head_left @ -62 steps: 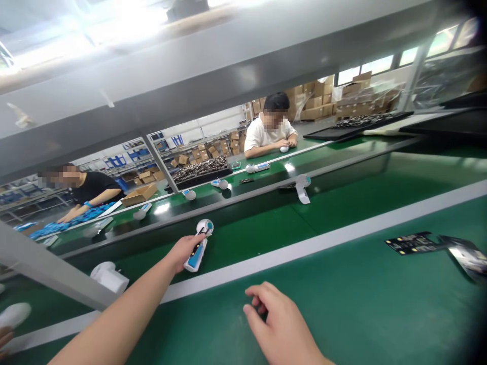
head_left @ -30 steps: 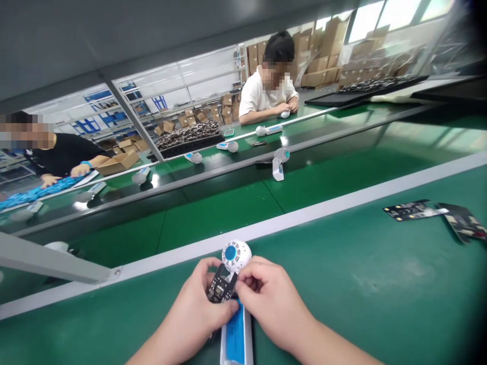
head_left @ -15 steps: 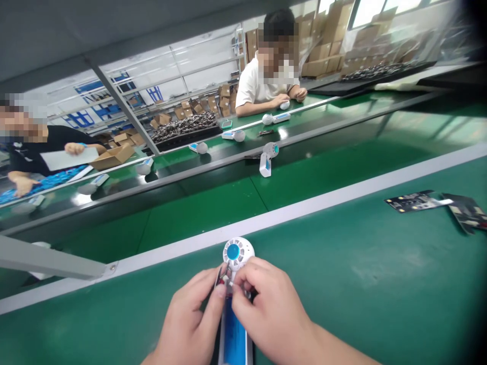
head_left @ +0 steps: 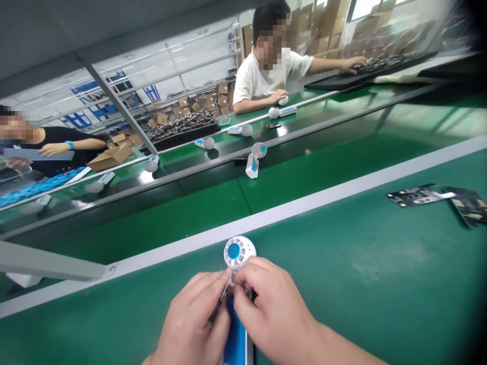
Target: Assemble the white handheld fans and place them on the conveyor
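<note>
Busy workshop behind you: cardboard boxes [head_left: 222, 96] piled up at the back, racks along the wall, and a green belt [head_left: 198, 213] running across past the pale edge strip [head_left: 304, 204] of your green bench [head_left: 353, 284]. The white fan-headed device [head_left: 239, 252] is right in front of you on the near side of that strip, round vented head pointing away from you and the blue-faced handle [head_left: 236, 334] running back between your wrists. Your left hand [head_left: 198, 312] is pinching a thin dark board [head_left: 218, 304], tipped up so it's nearly edge-on, beside the device's neck. Your right hand [head_left: 272, 304] has its fingertips bunched together at the same neck, but the fingers cover whatever's there, so can't tell if it's gripping anything. Off to your right there's a dark circuit board [head_left: 413, 195] lying flat on the bench, next to another dark piece [head_left: 470, 205]. Another white device [head_left: 252, 166] sits out on the belt, more are lined up beyond the grey rail [head_left: 182, 176], and across from you a co-worker in a white shirt [head_left: 247, 81] has one arm stretched to a black tray [head_left: 331, 82] heaped with small parts
</note>
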`<state>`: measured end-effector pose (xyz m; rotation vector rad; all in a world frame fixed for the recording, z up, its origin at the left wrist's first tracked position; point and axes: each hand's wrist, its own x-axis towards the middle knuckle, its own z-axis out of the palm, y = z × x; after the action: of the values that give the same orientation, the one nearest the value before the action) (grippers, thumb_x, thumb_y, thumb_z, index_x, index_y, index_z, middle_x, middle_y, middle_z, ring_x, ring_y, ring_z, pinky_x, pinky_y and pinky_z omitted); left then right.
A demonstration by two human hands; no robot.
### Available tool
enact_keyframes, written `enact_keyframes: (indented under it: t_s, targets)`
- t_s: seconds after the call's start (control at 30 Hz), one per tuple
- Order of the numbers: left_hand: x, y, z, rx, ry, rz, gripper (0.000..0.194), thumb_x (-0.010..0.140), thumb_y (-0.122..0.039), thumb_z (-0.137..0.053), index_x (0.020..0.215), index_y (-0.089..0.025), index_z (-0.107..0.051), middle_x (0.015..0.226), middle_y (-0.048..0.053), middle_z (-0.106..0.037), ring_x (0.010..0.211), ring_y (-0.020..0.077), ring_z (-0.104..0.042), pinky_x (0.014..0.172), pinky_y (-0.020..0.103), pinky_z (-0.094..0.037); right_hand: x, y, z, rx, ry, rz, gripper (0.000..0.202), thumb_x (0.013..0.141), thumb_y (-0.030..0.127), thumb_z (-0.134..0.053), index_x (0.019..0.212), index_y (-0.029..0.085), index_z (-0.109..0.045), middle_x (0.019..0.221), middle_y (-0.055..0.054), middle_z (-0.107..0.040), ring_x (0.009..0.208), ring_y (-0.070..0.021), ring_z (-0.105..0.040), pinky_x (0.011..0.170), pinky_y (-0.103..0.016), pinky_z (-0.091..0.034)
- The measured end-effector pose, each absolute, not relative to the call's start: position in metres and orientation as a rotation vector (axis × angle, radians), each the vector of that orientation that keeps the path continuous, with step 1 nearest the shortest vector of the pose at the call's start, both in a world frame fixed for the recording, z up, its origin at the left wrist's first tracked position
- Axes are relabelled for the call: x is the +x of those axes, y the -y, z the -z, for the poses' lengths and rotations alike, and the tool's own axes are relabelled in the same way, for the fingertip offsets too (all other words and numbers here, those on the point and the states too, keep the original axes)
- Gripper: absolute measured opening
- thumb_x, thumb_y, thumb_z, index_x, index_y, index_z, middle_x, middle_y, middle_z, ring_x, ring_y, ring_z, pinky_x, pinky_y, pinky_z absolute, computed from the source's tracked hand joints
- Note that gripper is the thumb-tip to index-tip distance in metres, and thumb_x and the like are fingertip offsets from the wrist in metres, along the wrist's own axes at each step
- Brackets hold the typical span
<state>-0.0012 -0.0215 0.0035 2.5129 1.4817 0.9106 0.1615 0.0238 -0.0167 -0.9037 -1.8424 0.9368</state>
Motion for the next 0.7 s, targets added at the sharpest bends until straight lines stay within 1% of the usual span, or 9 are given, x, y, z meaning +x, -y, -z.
enact_keyframes:
  t_s: [0.17, 0.27, 0.33, 0.43, 0.5, 0.57, 0.63, 0.7]
  targets:
    - [-0.005, 0.023, 0.001, 2.544, -1.416, -0.891, 0.049, 0.087, -0.001, -0.052, 0.135, -0.012, -0.054, 0.116, 0.014, -0.067, 0.105, 0.0155, -0.062, 0.090, 0.028, -0.056, 0.162, -0.024, 0.016, -0.922, 1.823, -0.974, 0.019, 0.084, 0.016, -0.041, 0.066, 0.018, -0.042, 0.069, 0.001, -0.050, 0.065, -0.0154, -0.047, 0.062, -0.028, -0.030]
    - [-0.007, 0.021, 0.000, 2.531, -1.391, -0.885, 0.052, 0.087, 0.001, -0.051, 0.137, -0.012, -0.052, 0.114, 0.015, -0.067, 0.103, 0.0157, -0.063, 0.088, 0.028, -0.057, 0.161, -0.023, 0.020, -0.897, 1.878, -0.887, 0.019, 0.086, 0.016, -0.039, 0.067, 0.018, -0.040, 0.071, 0.000, -0.050, 0.066, -0.0162, -0.047, 0.064, -0.029, -0.030]
    - [-0.006, 0.020, -0.002, 2.526, -1.381, -0.879, 0.054, 0.086, 0.001, -0.051, 0.139, -0.012, -0.051, 0.114, 0.015, -0.067, 0.102, 0.0161, -0.063, 0.086, 0.028, -0.058, 0.160, -0.022, 0.023, -0.871, 1.931, -0.805, 0.018, 0.088, 0.016, -0.037, 0.070, 0.017, -0.042, 0.074, -0.001, -0.051, 0.068, -0.0173, -0.047, 0.066, -0.031, -0.030]
    - [-0.002, 0.022, 0.000, 2.515, -1.363, -0.923, 0.057, 0.085, 0.000, -0.053, 0.140, -0.016, -0.050, 0.114, 0.015, -0.068, 0.098, 0.0169, -0.065, 0.083, 0.029, -0.059, 0.159, -0.022, 0.027, -0.859, 1.982, -0.709, 0.020, 0.089, 0.015, -0.035, 0.071, 0.017, -0.045, 0.075, -0.003, -0.051, 0.069, -0.0189, -0.047, 0.067, -0.032, -0.031]
    - [-0.003, 0.023, 0.005, 2.362, -1.389, -0.952, 0.051, 0.087, -0.005, -0.053, 0.135, -0.022, -0.056, 0.115, 0.011, -0.069, 0.097, 0.0168, -0.067, 0.080, 0.027, -0.060, 0.158, -0.024, 0.028, -0.859, 1.985, -0.694, 0.021, 0.089, 0.015, -0.035, 0.071, 0.017, -0.047, 0.075, -0.003, -0.052, 0.069, -0.0194, -0.048, 0.067, -0.033, -0.032]
    - [-0.012, 0.016, 0.007, 2.041, -1.511, -0.959, 0.041, 0.087, -0.012, -0.055, 0.126, -0.024, -0.063, 0.115, 0.008, -0.071, 0.096, 0.0178, -0.070, 0.081, 0.027, -0.061, 0.158, -0.027, 0.029, -0.878, 1.936, -0.743, 0.019, 0.087, 0.015, -0.039, 0.073, 0.017, -0.051, 0.076, -0.003, -0.053, 0.069, -0.0193, -0.050, 0.066, -0.031, -0.034]
    - [-0.032, -0.004, 0.000, 1.693, -1.792, -0.912, 0.036, 0.086, -0.019, -0.055, 0.120, -0.021, -0.066, 0.111, 0.006, -0.073, 0.096, 0.0202, -0.072, 0.083, 0.030, -0.061, 0.159, -0.032, 0.031, -0.905, 1.854, -0.804, 0.012, 0.083, 0.014, -0.046, 0.082, 0.017, -0.058, 0.078, -0.002, -0.055, 0.071, -0.0192, -0.053, 0.065, -0.030, -0.036]
    - [-0.058, -0.039, -0.019, 1.468, -2.204, -0.823, 0.036, 0.086, -0.023, -0.053, 0.120, -0.018, -0.065, 0.110, 0.007, -0.073, 0.098, 0.0239, -0.071, 0.086, 0.036, -0.060, 0.159, -0.037, 0.033, -0.955, 1.777, -0.825, 0.019, 0.078, 0.013, -0.054, 0.094, 0.017, -0.063, 0.082, -0.001, -0.056, 0.074, -0.0196, -0.056, 0.066, -0.028, -0.039]
